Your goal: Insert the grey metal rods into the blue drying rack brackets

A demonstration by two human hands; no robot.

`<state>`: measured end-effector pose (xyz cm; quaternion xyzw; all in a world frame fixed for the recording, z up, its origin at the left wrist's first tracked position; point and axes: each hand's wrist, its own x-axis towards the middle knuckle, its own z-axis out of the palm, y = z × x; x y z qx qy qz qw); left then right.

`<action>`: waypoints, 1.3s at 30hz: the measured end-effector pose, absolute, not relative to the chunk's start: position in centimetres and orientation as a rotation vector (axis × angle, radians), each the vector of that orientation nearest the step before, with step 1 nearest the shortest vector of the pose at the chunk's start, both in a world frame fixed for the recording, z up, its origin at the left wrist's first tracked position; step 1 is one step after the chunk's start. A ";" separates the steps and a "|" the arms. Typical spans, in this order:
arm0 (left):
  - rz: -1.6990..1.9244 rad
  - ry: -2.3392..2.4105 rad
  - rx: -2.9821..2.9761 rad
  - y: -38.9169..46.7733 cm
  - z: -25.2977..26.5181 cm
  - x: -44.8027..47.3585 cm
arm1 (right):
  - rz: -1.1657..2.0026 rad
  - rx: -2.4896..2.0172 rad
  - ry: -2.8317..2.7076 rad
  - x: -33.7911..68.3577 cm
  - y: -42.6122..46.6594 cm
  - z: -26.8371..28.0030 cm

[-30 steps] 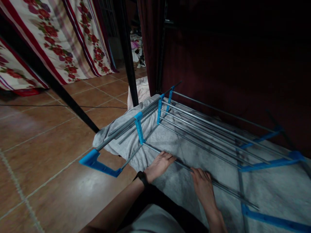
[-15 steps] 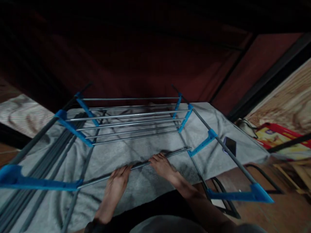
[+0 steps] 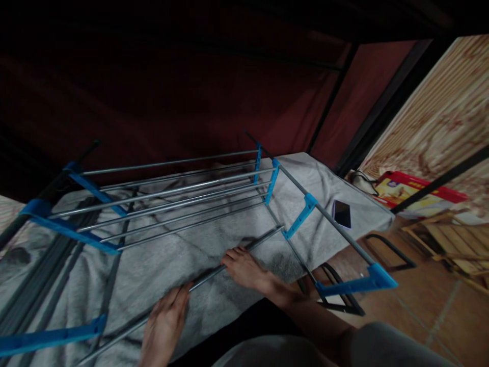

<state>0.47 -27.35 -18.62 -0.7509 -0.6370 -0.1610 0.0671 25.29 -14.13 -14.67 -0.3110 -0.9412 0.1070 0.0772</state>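
Note:
A grey metal rod (image 3: 208, 278) runs slantwise across the lower middle, with both hands on it. My left hand (image 3: 166, 318) is closed over it left of centre, its fingers curled on top. My right hand (image 3: 244, 267) grips it further up. The rod's right end lies by a blue plastic bracket (image 3: 300, 216); whether it sits in it, I cannot tell. Its left end is near the lower edge, below the tip of another blue bracket (image 3: 64, 336). Beyond stands a partly built rack, several crossbars (image 3: 171, 191) joining blue brackets on grey side tubes (image 3: 340, 229).
Loose grey tubes (image 3: 42, 270) lie in a bundle at left on a grey blanket (image 3: 153, 270). A phone (image 3: 342, 214) lies on the blanket at right. Beyond it are a red and yellow box (image 3: 412, 191) and a wooden slatted piece (image 3: 454, 239). Dark red fabric (image 3: 191, 102) hangs behind.
The view has swung to the right. The rod's left end has come away from the left bracket's tip, toward me. Both hands stay on the rod.

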 end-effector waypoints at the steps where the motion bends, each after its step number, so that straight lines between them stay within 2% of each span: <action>1: -0.481 -1.905 -2.272 -27.6 -18.7 0.2 | 0.312 -0.924 -2.826 25.2 -14.4 -14.7; 39: -0.433 -1.993 -2.363 -28.1 -19.7 -1.0 | 0.424 -0.921 -2.851 25.5 -15.6 -15.1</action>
